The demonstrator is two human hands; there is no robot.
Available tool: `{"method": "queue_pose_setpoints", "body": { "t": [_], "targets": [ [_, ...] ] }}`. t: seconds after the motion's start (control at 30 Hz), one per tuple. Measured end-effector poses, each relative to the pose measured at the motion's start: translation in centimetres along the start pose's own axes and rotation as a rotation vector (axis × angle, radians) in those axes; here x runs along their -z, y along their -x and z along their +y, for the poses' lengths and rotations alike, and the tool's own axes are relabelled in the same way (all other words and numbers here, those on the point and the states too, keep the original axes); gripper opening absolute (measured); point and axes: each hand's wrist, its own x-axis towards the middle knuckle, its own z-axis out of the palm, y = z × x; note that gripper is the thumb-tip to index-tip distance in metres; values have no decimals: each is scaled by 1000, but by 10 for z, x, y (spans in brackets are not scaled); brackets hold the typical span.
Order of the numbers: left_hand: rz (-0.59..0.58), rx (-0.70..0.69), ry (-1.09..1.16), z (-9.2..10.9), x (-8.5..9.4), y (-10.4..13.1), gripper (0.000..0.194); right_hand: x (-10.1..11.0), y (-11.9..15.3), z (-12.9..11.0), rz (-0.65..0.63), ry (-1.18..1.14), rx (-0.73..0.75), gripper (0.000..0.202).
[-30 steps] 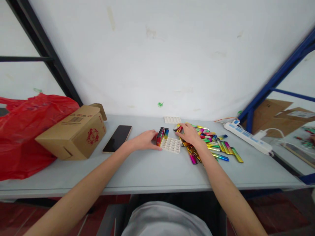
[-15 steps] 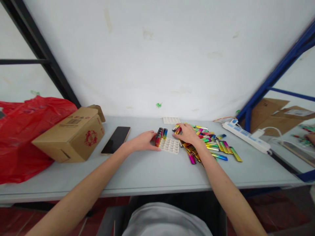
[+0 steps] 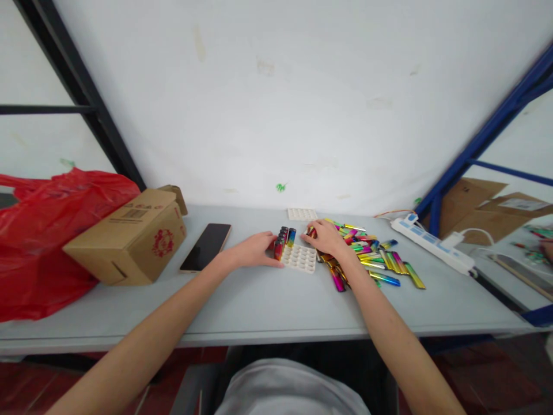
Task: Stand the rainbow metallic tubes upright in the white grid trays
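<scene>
**Both hands at the white holed tray**

Your right hand [image 3: 328,237] is nearly closed, thumb and fingertips pinching a small red lighter [image 3: 311,232] just off the right side of the white plastic tray with round holes [image 3: 305,260]. Your left hand [image 3: 256,251] is partly open at the tray's left edge, thumb by the near corner and fingers curved around a row of upright red lighters with black tops [image 3: 280,245]. Next to that row, an upright blue-and-gold lighter [image 3: 291,237] stands at the tray's far side.

Right of the tray spreads a loose pile of shiny multicoloured lighters [image 3: 369,258], with a white power strip [image 3: 432,245] farther right. Behind the tray, near the wall, lies a second white holed tray [image 3: 302,214]. To its left you have a black-screened phone [image 3: 206,248], then a brown cardboard box [image 3: 125,239] and a red plastic bag [image 3: 43,242].
</scene>
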Motion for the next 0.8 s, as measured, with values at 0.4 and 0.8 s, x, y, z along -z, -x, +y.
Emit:
{"method": "queue_pose_setpoints", "body": {
  "t": [0.4,0.8],
  "targets": [
    [3,-24,-12,-1,-1,-2,62,6,0,-2,316,-311,-17,42],
    [-5,-43,-3,-3,-1,-1,64,29,9,-32,-39,-1533,-228,73]
  ]
}}
